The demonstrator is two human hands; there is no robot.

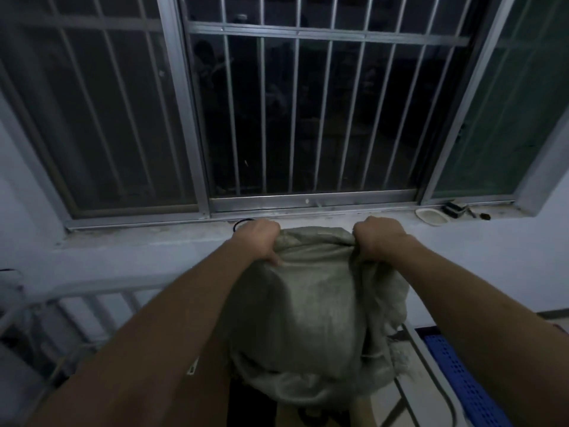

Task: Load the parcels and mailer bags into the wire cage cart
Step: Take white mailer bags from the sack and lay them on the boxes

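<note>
A bulging grey-green woven sack (314, 318) hangs in front of me, lifted high before a barred window. My left hand (260, 240) grips the sack's top edge at its left corner, fingers curled into the cloth. My right hand (377, 237) grips the bunched top edge at its right corner. The sack's bottom hangs over dark and tan shapes that I cannot make out. Pale bars (92, 309) at the lower left may belong to the wire cage cart; they are blurred.
A barred window (308, 118) with a concrete sill (154, 238) fills the wall ahead. A white dish (431, 216) and small dark items lie on the sill's right end. A blue perforated crate (462, 383) and a metal frame (412, 380) stand at the lower right.
</note>
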